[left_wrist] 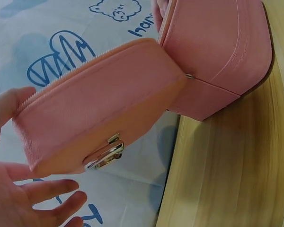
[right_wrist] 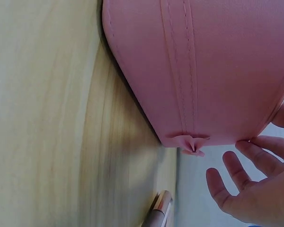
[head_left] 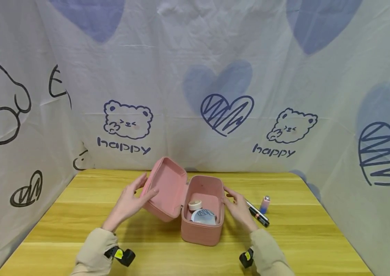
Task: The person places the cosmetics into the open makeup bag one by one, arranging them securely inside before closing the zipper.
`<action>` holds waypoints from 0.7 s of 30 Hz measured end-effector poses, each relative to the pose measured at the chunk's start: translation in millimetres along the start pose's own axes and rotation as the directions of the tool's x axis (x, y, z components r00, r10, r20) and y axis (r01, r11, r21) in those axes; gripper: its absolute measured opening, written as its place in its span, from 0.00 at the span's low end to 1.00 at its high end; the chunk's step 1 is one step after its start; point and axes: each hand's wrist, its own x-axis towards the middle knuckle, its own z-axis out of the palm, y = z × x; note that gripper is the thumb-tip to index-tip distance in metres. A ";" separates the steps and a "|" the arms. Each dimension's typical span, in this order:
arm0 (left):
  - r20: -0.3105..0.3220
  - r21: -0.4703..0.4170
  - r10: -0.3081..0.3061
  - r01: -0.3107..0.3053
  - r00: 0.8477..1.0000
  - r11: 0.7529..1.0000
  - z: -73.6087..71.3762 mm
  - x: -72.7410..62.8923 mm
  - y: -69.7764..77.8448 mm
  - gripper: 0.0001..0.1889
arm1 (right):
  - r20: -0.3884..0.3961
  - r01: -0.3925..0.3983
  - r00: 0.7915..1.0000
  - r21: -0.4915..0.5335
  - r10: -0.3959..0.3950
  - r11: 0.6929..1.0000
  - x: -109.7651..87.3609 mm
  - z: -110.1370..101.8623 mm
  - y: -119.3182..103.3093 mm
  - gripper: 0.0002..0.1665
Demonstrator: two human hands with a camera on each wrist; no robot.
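Note:
A pink vanity case [head_left: 202,234] stands on the table with its lid [head_left: 167,188] swung out to the left. My left hand [head_left: 129,203] holds the lid's outer end, thumb over the rim, the other fingers behind it. A gold-coloured metal piece [left_wrist: 105,156] shows on the lid in the left wrist view. At the case's right wall, my right hand [head_left: 238,209] grips the upper edge near the far corner; in the right wrist view its lower fingers [right_wrist: 218,187] are off the wall. Inside lie a white tape roll [head_left: 195,205] and a pale rounded item with blue scribbles [head_left: 203,217].
Slim dark and silver tubes [head_left: 258,216] lie on the wooden table [head_left: 305,237] just right of my right hand. Beside them stands a small pink-and-blue bottle [head_left: 265,204]. A printed cloth [head_left: 181,76] hangs behind and at both sides.

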 end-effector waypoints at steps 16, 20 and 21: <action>0.077 -0.095 0.033 -0.026 0.996 0.995 -4.2 -10.6 -2.2 0.41 | 0.019 -0.006 1.000 -0.052 0.007 0.999 4.8 -0.1 -2.1 0.27; 0.063 -0.084 0.031 -0.026 0.998 0.996 -3.5 -15.0 -0.2 0.41 | 0.010 0.000 1.000 -0.044 0.001 0.999 7.1 1.7 -1.5 0.27; 0.059 -0.080 0.029 -0.025 0.998 0.996 -3.2 -15.9 0.3 0.41 | 0.012 0.004 1.000 -0.045 -0.004 0.999 7.5 2.0 -1.3 0.27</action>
